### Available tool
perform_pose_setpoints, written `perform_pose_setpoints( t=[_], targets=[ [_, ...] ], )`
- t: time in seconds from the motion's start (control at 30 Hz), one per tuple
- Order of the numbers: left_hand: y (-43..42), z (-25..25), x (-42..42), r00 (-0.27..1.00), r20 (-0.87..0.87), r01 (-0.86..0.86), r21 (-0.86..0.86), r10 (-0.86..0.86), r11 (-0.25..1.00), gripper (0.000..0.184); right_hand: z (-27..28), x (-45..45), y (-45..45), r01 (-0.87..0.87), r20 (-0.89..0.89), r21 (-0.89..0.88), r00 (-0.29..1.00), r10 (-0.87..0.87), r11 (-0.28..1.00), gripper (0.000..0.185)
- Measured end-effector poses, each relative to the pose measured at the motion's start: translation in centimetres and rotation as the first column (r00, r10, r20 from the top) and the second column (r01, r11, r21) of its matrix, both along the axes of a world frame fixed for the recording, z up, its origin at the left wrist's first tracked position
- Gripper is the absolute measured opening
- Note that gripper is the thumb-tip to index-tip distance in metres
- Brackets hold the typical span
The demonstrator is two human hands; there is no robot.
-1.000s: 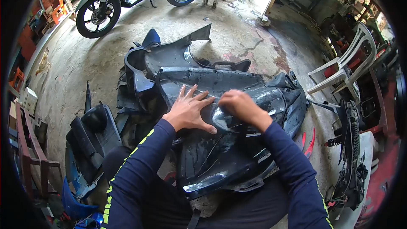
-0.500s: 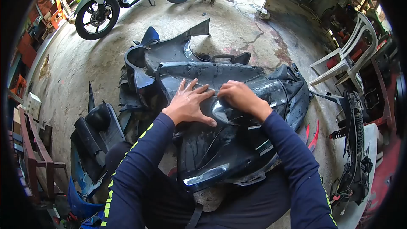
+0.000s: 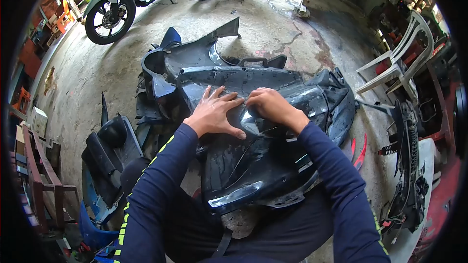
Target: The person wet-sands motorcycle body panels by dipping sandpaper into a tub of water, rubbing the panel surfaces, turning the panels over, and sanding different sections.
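A dark, wet-looking motorcycle fairing panel (image 3: 227,163) lies in front of me, with glossy and scuffed patches on its surface. My left hand (image 3: 217,113) rests flat on it with the fingers spread and the thumb pointing right. Just to the right, my right hand (image 3: 275,109) is closed, its bent fingertips pressed against the panel near a raised, shiny edge. Whatever those fingers may hold is hidden beneath them. Behind both hands is another black body panel (image 3: 195,57) with a curved cutout.
More black plastic parts (image 3: 111,148) and a blue piece (image 3: 93,229) lie at left. A white plastic chair (image 3: 402,63), a shock absorber (image 3: 390,150) and red strips (image 3: 360,151) are at right. A parked scooter's front wheel (image 3: 110,19) stands at the back left.
The view has shifted slightly, so the panels appear a little higher and further left. My right fingertips have edged up and left; my left hand stays spread on the panel.
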State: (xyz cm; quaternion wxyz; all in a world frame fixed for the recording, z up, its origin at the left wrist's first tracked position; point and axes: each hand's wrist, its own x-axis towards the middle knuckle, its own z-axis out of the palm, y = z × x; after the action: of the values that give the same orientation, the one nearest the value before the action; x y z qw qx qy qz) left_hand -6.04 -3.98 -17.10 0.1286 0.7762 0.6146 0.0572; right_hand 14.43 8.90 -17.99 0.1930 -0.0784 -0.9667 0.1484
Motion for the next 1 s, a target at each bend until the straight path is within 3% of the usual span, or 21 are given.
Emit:
perform_pose_setpoints(
  t=[0.03, 0.07, 0.13, 0.2, 0.27, 0.33, 0.37, 0.4, 0.47, 0.53, 0.6, 0.67, 0.73, 0.8, 0.93, 0.97, 1.0],
  targets=[
    [0.0, 0.1, 0.0, 1.000, 0.002, -0.003, -0.004, 0.003, 1.000, 0.119, 1.2, 0.1, -1.6, -0.014, 0.043, -0.028, 0.999, 0.015, 0.999, 0.014],
    [0.1, 0.2, -0.1, 1.000, 0.005, -0.011, -0.002, 0.011, 1.000, 0.119, 1.9, 0.2, -3.2, -0.132, 0.036, -0.115, 0.990, 0.137, 0.984, 0.014],
    [0.3, 0.1, -0.2, 1.000, 0.020, -0.005, 0.026, 0.004, 1.000, 0.119, 1.4, 0.6, -3.3, -0.123, -0.015, -0.171, 0.992, 0.123, 0.977, 0.013],
    [0.2, -0.1, 0.0, 0.999, 0.041, 0.003, 0.057, -0.006, 0.998, 0.119, 1.0, 0.4, -0.8, 0.069, 0.005, -0.024, 0.998, -0.068, 0.997, 0.012],
    [0.1, -0.1, 0.0, 1.000, 0.025, 0.000, 0.035, -0.001, 0.999, 0.119, 0.2, 0.8, -1.4, 0.093, 0.032, -0.092, 0.995, -0.090, 0.991, 0.014],
    [0.4, 0.1, -0.2, 1.000, 0.023, -0.004, 0.037, 0.004, 0.999, 0.117, 1.1, 0.7, -4.3, -0.159, -0.027, -0.042, 0.987, 0.158, 0.986, 0.015],
    [0.3, 0.1, -0.2, 1.000, 0.018, -0.003, 0.040, 0.002, 0.999, 0.117, 0.7, 0.9, -3.5, -0.132, -0.068, -0.119, 0.990, 0.124, 0.984, 0.014],
    [0.0, 0.0, 0.0, 1.000, 0.012, 0.004, 0.038, -0.004, 0.999, 0.117, 1.0, 0.9, -2.5, -0.007, -0.011, -0.073, 1.000, 0.006, 0.997, 0.011],
    [0.0, 0.2, -0.1, 1.000, 0.011, -0.005, 0.024, 0.005, 1.000, 0.117, 0.1, 0.8, -0.3, 0.081, 0.036, 0.045, 0.996, -0.083, 0.996, 0.011],
    [0.1, 0.1, -0.2, 1.000, 0.017, -0.003, 0.009, 0.003, 1.000, 0.117, 0.8, 1.0, -3.5, -0.064, 0.003, 0.068, 0.998, 0.064, 0.996, 0.012],
    [0.0, 0.2, -0.2, 1.000, 0.018, -0.009, 0.014, 0.009, 1.000, 0.117, 0.9, 1.0, -4.2, -0.089, 0.005, -0.007, 0.996, 0.089, 0.996, 0.015],
    [0.1, 0.1, -0.2, 0.999, 0.037, -0.011, 0.024, 0.010, 1.000, 0.116, 0.4, 0.8, -2.0, 0.102, 0.008, 0.128, 0.995, -0.103, 0.987, 0.005],
    [0.0, 0.0, 0.0, 0.999, 0.036, -0.007, 0.010, 0.006, 1.000, 0.116, 0.5, 0.8, -3.1, 0.141, -0.005, 0.092, 0.990, -0.141, 0.986, 0.006],
    [0.3, 0.2, -0.3, 0.999, 0.037, -0.014, 0.015, 0.014, 1.000, 0.116, 0.8, 1.0, -5.4, -0.028, -0.031, 0.065, 0.999, 0.030, 0.997, 0.007],
    [0.1, 0.0, 0.0, 0.999, 0.032, -0.005, 0.019, 0.004, 1.000, 0.115, 0.4, 0.5, -1.5, 0.134, -0.047, 0.132, 0.991, -0.128, 0.982, 0.007],
    [0.0, 0.0, 0.0, 1.000, 0.028, -0.005, 0.008, 0.005, 1.000, 0.116, -0.1, 0.8, -2.0, 0.098, 0.003, 0.219, 0.995, -0.101, 0.971, 0.008],
    [0.2, 0.2, -0.2, 1.000, 0.025, -0.009, 0.005, 0.008, 1.000, 0.116, -0.1, 0.9, -3.8, 0.018, -0.026, 0.125, 1.000, -0.015, 0.992, 0.008]
  ],
)
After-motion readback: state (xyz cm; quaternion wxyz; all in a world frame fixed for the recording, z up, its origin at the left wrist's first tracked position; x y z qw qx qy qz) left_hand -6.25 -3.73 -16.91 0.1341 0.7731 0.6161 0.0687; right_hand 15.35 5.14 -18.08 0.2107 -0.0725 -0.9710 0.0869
